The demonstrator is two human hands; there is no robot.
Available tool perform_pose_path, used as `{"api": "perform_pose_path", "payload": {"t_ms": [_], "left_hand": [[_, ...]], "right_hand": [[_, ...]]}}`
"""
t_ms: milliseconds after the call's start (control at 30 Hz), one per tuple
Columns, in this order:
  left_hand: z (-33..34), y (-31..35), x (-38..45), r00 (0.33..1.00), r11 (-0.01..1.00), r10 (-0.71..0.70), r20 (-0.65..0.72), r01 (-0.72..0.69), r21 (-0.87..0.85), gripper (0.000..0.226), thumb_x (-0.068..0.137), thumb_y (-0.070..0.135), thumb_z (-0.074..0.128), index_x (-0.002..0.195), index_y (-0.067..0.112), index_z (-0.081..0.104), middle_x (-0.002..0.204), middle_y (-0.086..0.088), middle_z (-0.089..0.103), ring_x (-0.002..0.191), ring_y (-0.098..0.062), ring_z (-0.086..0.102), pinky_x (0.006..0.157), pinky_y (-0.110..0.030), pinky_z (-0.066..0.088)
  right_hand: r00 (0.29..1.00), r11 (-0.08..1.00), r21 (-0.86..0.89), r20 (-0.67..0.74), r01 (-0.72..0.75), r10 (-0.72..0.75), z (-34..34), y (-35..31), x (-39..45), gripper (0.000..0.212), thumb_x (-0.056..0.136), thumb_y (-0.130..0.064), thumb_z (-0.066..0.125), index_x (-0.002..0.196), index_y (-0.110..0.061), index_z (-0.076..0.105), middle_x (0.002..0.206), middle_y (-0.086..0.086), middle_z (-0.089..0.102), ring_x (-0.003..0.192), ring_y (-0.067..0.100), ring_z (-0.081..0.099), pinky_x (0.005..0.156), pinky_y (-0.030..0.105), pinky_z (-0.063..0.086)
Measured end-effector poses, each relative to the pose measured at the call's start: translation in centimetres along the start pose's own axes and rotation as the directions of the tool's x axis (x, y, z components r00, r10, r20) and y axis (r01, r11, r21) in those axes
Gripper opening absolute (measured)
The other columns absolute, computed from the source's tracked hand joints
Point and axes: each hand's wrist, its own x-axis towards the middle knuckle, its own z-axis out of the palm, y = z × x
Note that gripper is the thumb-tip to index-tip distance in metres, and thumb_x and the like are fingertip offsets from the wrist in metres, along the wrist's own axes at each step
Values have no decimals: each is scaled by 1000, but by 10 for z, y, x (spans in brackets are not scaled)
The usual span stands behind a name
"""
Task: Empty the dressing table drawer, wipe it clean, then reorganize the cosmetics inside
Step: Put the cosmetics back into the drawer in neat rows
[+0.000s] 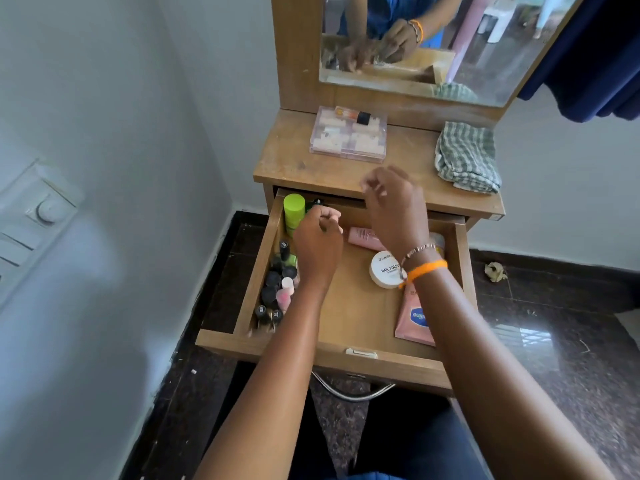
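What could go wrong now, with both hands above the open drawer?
1. The left hand hovers close to the upright nail polish bottles crowded along the drawer's left wall; a brush of the wrist could topple them.
2. The right hand is blurred, seemingly moving; it might hit the table top's edge.

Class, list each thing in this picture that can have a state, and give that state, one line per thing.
drawer: pulled open, cosmetics inside
nail polish bottles: upright, capped, along left wall
green bottle: capped
white jar: lid on
pink tube: lying flat
striped cloth: crumpled on tabletop
clear box: closed
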Motion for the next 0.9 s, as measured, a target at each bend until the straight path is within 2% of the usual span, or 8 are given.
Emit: {"api": "perform_pose_path", "payload": {"t_ms": [133, 267, 400, 500, 633, 733, 833, 900], "left_hand": [[-1, 4, 0, 999, 997, -32, -42, 29, -66, 20, 85, -2, 49, 83, 10, 65, 71, -1, 64, 63, -2, 55, 58, -3, 37], [2, 1, 0, 998, 997, -58, -18, 57, -59, 20, 84, 0, 51, 82, 14, 65, 69, -1, 64, 60, -4, 54, 59, -11, 38], [4, 1, 1, 999, 998, -53, -5, 53, -27, 19, 85, 2, 51, 84, 13, 66, 69, -1, 64, 60, -4, 52, 55, -7, 36], [4, 2, 3, 999, 999, -47, -10, 47, -25, 18, 85, 1, 52, 84, 12, 66, 69, 1, 63, 61, -1, 52, 56, -5, 36], [4, 7, 4, 998, 996, -61, -28, 59, -70, 19, 85, -1, 52, 82, 13, 65, 67, 4, 61, 61, 0, 52, 57, -5, 36], [-4, 13, 3, 994, 967, -105, -14, 99, -233, 18, 87, 2, 53, 84, 15, 65, 68, 4, 60, 62, -6, 53, 60, -18, 41], [-30, 20, -3, 991, 929, -133, -7, 122, -348, 16, 91, 9, 53, 90, 16, 67, 76, 4, 60, 65, -8, 51, 55, -17, 40], [-49, 22, -4, 997, 966, -74, 20, 76, -249, 17, 92, 13, 53, 89, 21, 67, 80, 9, 61, 69, -5, 53, 58, -14, 41]], "right_hand": [[995, 975, -220, 95, 31, -10, 20, 1, 61, 35, 83, -5, 52, 118, -5, 54, 125, 15, 50, 120, 33, 43, 95, 29, 32], [967, 937, -347, 248, 34, 57, 46, 14, 110, 52, 88, -7, 44, 139, -8, 34, 148, 14, 30, 135, 34, 28, 111, 40, 26], [948, 916, -388, 315, 100, 29, 55, 22, 132, 47, 88, -1, 40, 135, -6, 39, 141, 16, 40, 131, 33, 35, 109, 41, 29], [981, 910, -403, 190, 102, -26, 52, 20, 129, 30, 89, -4, 41, 117, -5, 53, 124, 17, 54, 119, 34, 44, 100, 42, 32], [997, 981, -189, -56, 48, -60, 46, 21, 102, 23, 89, -12, 48, 105, -10, 63, 106, 14, 64, 105, 35, 52, 91, 35, 28], [987, 996, 66, -152, 63, -52, 38, 16, 62, 14, 90, -11, 51, 96, -6, 63, 98, 12, 62, 91, 27, 51, 77, 27, 33], [996, 942, 334, -91, 35, -4, 37, 7, 14, 5, 89, -8, 54, 91, -5, 57, 95, 7, 60, 78, 18, 50, 68, 16, 39], [999, 910, 415, 35, 20, -38, 45, 3, -15, 7, 87, -9, 56, 94, -9, 56, 92, 5, 61, 73, 15, 53, 67, 18, 43]]}}
